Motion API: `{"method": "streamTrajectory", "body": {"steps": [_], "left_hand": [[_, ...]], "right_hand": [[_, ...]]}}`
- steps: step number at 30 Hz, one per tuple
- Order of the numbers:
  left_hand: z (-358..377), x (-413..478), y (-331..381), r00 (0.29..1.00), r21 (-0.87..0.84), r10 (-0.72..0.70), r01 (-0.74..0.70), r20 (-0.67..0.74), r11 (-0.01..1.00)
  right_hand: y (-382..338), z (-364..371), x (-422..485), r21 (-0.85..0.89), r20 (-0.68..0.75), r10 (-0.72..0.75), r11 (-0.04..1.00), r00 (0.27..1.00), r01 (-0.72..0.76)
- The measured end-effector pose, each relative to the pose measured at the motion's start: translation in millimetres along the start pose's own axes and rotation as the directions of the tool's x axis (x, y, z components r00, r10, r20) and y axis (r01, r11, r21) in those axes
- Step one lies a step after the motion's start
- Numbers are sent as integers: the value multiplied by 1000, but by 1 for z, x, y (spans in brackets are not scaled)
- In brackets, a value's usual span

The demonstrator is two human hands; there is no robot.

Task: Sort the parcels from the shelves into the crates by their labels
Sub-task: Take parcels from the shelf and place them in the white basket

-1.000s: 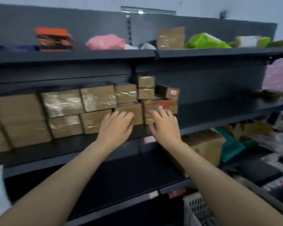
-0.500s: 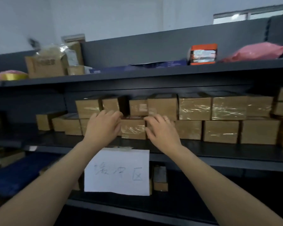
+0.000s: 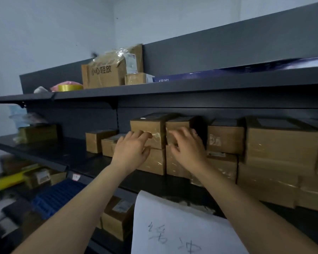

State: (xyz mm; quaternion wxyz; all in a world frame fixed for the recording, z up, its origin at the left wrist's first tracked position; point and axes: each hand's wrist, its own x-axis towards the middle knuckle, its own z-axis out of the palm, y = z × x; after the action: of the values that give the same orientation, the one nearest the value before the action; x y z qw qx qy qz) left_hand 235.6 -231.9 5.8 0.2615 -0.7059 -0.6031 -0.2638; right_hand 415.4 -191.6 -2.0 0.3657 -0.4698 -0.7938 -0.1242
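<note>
Taped brown cardboard parcels stand stacked two high on the dark middle shelf (image 3: pixel 62 153). My left hand (image 3: pixel 132 151) rests with loosely bent fingers on the front of the upper left parcel (image 3: pixel 145 125), just above the lower parcel (image 3: pixel 154 163). My right hand (image 3: pixel 188 149), a ring on one finger, touches the front of the neighbouring upper parcel (image 3: pixel 176 123); its fingertips are blurred. Neither hand has a parcel lifted. No label is readable on these two parcels.
More parcels fill the shelf to the right (image 3: pixel 283 143) and smaller ones sit to the left (image 3: pixel 97 140). A white handwritten paper sign (image 3: pixel 173 226) hangs from the shelf edge. The top shelf carries a big carton (image 3: pixel 103 74) and a yellow tape roll (image 3: pixel 70 87). A blue ribbed item (image 3: pixel 59 195) lies below left.
The view has swung left along the shelf and come closer. Both hands have risen from the lower row of parcels to the fronts of the upper two.
</note>
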Motion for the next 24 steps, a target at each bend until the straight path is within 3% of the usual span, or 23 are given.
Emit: {"method": "streamTrajectory", "body": {"steps": [8, 11, 16, 19, 22, 24], "left_hand": [[51, 57, -25, 996, -28, -2, 0, -86, 1000], [67, 77, -31, 998, -62, 15, -19, -68, 998], [85, 100, -43, 988, -123, 102, -116, -117, 986], [88, 109, -60, 997, -260, -6, -16, -81, 965], [93, 115, -75, 971, -542, -220, 234, 91, 807], [94, 114, -79, 959, -700, -239, 274, 150, 659]], "right_hand": [[26, 39, 62, -56, -200, 198, 975, 960, -213], [31, 50, 76, 122, -161, 387, 921, 908, -371], [23, 64, 84, 492, -216, 593, 752, 775, -438], [20, 65, 91, 715, -101, 771, 496, 629, -492], [17, 62, 95, 762, 69, 848, 295, 525, -577], [12, 61, 97, 725, 114, 846, 288, 521, -626]]}}
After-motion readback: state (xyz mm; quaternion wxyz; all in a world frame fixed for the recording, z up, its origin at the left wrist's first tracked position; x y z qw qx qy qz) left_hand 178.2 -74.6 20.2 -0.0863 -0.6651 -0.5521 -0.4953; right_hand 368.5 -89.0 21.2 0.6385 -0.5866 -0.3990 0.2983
